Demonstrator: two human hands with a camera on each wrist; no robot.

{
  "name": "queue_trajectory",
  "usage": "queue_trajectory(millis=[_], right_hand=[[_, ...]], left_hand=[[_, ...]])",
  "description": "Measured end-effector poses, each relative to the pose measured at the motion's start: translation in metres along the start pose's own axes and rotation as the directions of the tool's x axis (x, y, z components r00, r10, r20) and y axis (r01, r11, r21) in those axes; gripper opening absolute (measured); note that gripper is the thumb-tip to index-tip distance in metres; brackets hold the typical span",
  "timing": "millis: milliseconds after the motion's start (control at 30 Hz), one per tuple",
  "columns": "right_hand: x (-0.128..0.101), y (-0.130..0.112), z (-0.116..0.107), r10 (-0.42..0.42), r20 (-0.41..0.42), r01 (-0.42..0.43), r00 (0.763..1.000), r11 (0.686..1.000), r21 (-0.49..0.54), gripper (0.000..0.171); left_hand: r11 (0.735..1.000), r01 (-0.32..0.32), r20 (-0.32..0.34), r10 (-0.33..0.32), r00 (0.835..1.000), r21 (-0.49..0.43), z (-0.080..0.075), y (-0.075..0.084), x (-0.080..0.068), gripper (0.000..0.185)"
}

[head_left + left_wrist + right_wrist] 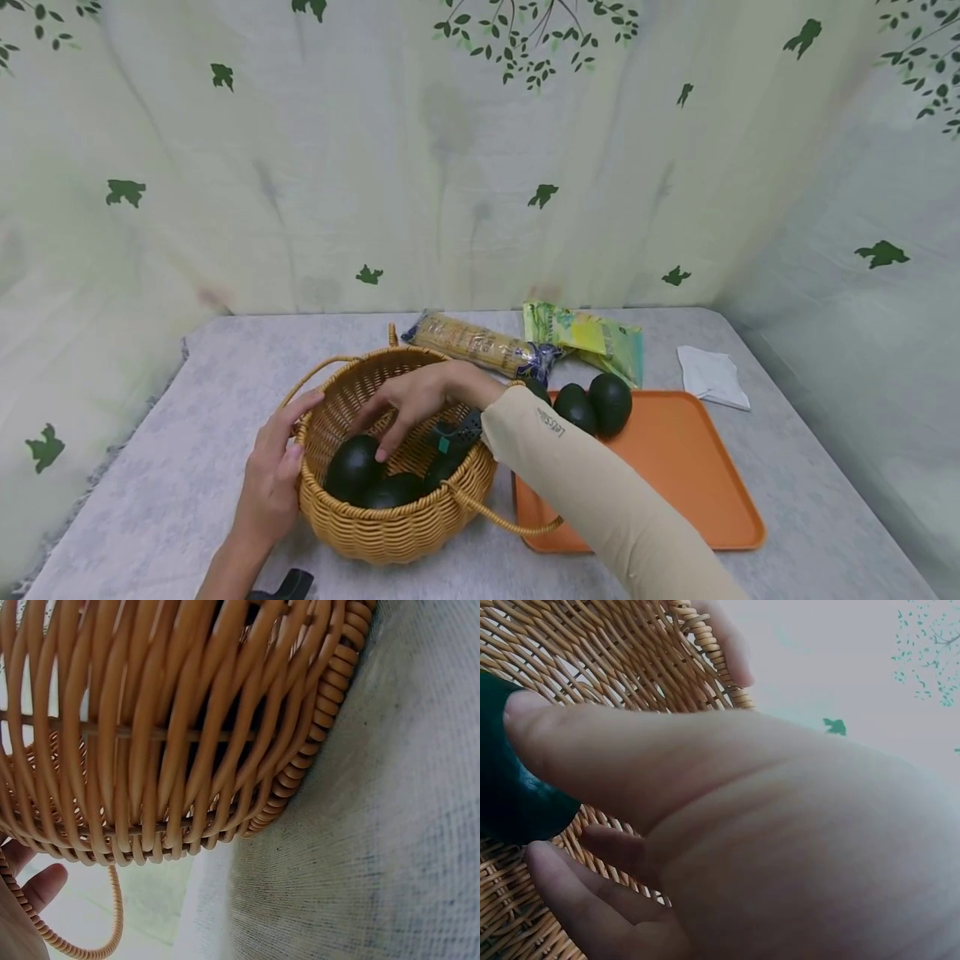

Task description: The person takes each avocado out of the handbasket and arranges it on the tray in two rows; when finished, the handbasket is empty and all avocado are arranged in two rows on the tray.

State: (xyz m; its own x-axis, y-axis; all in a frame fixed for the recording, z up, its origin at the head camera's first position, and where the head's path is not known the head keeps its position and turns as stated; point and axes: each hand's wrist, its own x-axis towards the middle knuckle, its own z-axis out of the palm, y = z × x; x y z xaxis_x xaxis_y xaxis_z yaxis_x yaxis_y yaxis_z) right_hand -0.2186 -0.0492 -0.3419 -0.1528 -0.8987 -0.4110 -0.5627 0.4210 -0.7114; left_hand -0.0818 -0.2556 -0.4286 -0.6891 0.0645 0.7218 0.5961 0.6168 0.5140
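Note:
A round wicker basket [397, 529] stands on the table at centre left. My left hand [273, 475] grips its left rim, fingers over the edge and thumb outside. Inside lies a dark green avocado [351, 468], with two more, an avocado [396, 490] and a partly hidden avocado [444, 468], beside it. Reaching in over the right rim, my right hand [420, 404] has its thumb and fingertips on the leftmost avocado. In the right wrist view the thumb presses this avocado [517, 772], with a fingertip at its lower edge.
An orange tray [675, 467] sits to the right, partly under my right sleeve, with several avocados [610, 404] at its far left corner. Behind are a packet of noodle-like sticks [480, 342], a green-yellow packet [592, 333] and a white tissue packet [712, 375]. The basket's handle [510, 521] hangs toward the tray.

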Motion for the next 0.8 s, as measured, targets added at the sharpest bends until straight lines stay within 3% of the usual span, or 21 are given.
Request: queue_trajectory(millis=[300, 800], right_hand=[[0.0001, -0.0010, 0.0001, -0.014, -0.011, 0.015, 1.000, 0.999, 0.035, 0.068], [-0.0001, -0.0020, 0.0036, -0.032, 0.023, 0.029, 0.999, 0.992, 0.123, 0.050]], left_hand=[[1.000, 0.006, 0.001, -0.006, 1.000, 0.002, -0.0009, 0.0000, -0.0006, 0.056], [1.000, -0.005, -0.003, 0.005, 1.000, 0.003, 0.0005, -0.0002, 0.0004, 0.055]])
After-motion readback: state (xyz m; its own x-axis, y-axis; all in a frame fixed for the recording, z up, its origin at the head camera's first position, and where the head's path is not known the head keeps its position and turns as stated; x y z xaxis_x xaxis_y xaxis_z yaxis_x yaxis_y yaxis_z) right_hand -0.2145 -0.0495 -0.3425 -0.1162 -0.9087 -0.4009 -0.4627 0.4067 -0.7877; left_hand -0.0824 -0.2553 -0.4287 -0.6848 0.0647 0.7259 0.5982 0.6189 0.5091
